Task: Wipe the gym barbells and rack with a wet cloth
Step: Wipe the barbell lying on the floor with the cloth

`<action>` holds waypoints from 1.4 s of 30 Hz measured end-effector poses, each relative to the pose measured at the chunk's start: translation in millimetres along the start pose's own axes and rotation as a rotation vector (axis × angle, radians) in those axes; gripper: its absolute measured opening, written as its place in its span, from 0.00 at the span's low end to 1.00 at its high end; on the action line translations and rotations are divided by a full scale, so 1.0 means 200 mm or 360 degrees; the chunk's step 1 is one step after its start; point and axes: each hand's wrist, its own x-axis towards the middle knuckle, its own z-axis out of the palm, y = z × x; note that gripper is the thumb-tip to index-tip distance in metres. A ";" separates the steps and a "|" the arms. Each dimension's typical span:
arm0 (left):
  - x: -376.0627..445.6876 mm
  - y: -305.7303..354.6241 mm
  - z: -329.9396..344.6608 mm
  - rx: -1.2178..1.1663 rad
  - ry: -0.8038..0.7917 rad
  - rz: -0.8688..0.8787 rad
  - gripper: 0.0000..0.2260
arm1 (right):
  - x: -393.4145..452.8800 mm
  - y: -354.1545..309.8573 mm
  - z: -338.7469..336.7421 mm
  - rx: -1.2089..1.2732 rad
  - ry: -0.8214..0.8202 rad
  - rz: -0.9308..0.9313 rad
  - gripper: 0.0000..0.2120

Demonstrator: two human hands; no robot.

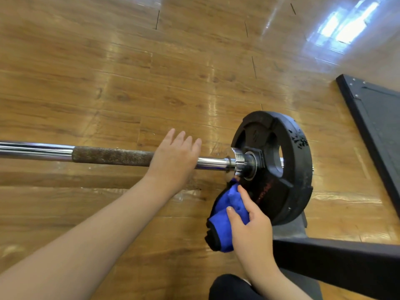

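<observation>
Step in hand: wiping the inner face of the black rubber-coated round weight plate [279,167], close to where it meets the shiny chrome collar [238,162] of the long steel barbell bar [112,155].
Right hand [251,224]: grasping the bunched blue microfibre cloth with a black edge [225,224], thumb and fingers curled round it, its upper tip pressed against the plate just below the collar.
Left hand [175,156]: released, fingers straight and lying over the bar between the rough brown knurled section [112,156] and the collar; it appears to steady the bar.
Doing it well: I judge the left hand should press down to stop the bar rolling while the cloth moves in arcs round the hub, then outward over the raised spokes; refolding to a clean side would help in the plate's recesses.
Risk: the plate may turn on its sleeve under the wipe.
Where things are: the plate's lower edge sits at the dark metal rack beam [335,254], above the glossy wooden plank floor [151,83]; a flat black mat-like panel [376,109] lies well apart on the right.
Containers: none visible; no bucket or water source is in view.
</observation>
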 end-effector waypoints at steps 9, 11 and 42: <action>0.09 0.13 0.01 -0.0079 -0.0059 0.0037 0.14 | 0.05 -0.13 -0.04 -0.0282 0.0234 -0.0865 0.27; 0.13 0.12 -0.01 -0.0134 -0.0237 0.0044 0.14 | 0.15 -0.13 0.01 -0.0697 0.0156 -0.1099 0.30; 0.17 0.06 -0.13 -0.0381 -0.0654 0.0044 0.05 | 0.10 -0.16 -0.09 -0.1045 0.0093 -0.1410 0.17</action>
